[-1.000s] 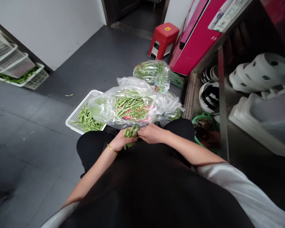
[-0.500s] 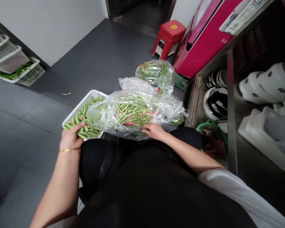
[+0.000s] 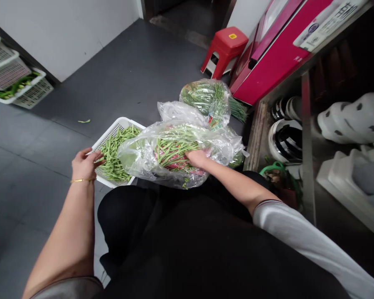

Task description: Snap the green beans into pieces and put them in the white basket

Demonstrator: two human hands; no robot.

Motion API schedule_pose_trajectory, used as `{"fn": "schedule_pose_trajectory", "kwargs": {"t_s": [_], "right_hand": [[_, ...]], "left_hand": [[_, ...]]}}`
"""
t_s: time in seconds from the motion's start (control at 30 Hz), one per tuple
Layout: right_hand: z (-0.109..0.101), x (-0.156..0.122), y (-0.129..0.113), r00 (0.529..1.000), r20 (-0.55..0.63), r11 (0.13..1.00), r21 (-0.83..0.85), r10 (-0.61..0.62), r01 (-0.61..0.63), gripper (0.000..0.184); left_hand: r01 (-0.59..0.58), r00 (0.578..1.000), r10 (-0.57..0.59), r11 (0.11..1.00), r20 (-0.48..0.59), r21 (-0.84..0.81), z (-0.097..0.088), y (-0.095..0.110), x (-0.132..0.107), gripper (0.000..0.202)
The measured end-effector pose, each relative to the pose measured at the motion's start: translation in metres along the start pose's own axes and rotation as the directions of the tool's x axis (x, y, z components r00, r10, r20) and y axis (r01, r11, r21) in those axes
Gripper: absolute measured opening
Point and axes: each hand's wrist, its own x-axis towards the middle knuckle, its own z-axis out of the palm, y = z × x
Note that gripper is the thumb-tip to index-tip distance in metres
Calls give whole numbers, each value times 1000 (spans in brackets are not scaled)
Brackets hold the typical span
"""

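Seated low over the grey floor (image 3: pixel 137 74), a person has just emptied the left hand (image 3: pixel 85 165). The handful of cut bean pieces (image 3: pixel 115 151) it carried half a second ago now lies with the rest in the white basket (image 3: pixel 118 123). Its fingers hang spread and released over the basket's near rim, a gold bangle at the wrist. The right hand (image 3: pixel 197 158), then at the mouth of the clear plastic bag (image 3: pixel 143 155), has pushed inside onto the uncut long beans (image 3: pixel 171 147). Whether its fingers have closed on any cannot be told. One handful looks delivered. Beyond, a second bag (image 3: pixel 205 97) and a red stool (image 3: pixel 226 43) stand toward the floor's far edge.
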Motion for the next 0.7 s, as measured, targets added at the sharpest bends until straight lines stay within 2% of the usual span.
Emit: {"fn": "schedule_pose_trajectory", "kwargs": {"t_s": [0.03,0.07,0.13,0.2,0.27,0.3,0.33,0.37,0.43,0.5,0.6,0.7], "right_hand": [[-1,-5,8,999,-17,999,-1,34,-34,31],[-3,-10,16,996,-45,997,6,73,-73,34],[-8,-21,29,980,-115,987,48,160,-156,36],[-14,-36,36,952,-185,968,110,244,-226,34],[-19,-53,34,929,-236,955,152,286,-255,32],[-20,-62,30,922,-257,953,163,290,-255,32],[-20,-72,23,918,-276,954,174,285,-244,32],[-19,-81,15,916,-295,956,189,272,-224,32],[-10,-100,-4,914,-337,962,230,224,-150,33],[4,-116,-23,910,-395,965,260,125,-20,33],[22,-133,-38,883,-469,950,270,-13,157,31],[26,-144,-32,897,-442,936,329,33,128,31]], "left_hand": [[39,997,-33,995,67,-95,1,14,-16,30],[46,985,-19,987,170,-157,4,28,-34,30],[37,933,39,979,359,-202,14,51,-76,30],[105,830,21,975,557,-194,34,64,-118,30],[277,676,-84,949,732,-147,65,64,-154,28],[389,621,-147,911,770,-140,83,60,-168,26],[509,591,-205,845,781,-163,102,54,-179,23],[608,578,-252,768,776,-204,121,48,-187,22],[636,573,-266,741,775,-216,155,37,-196,22],[646,577,-273,730,769,-226,178,28,-197,23],[671,592,-306,699,745,-247,191,22,-193,14],[673,622,-319,685,716,-279,189,21,-191,12]]}}
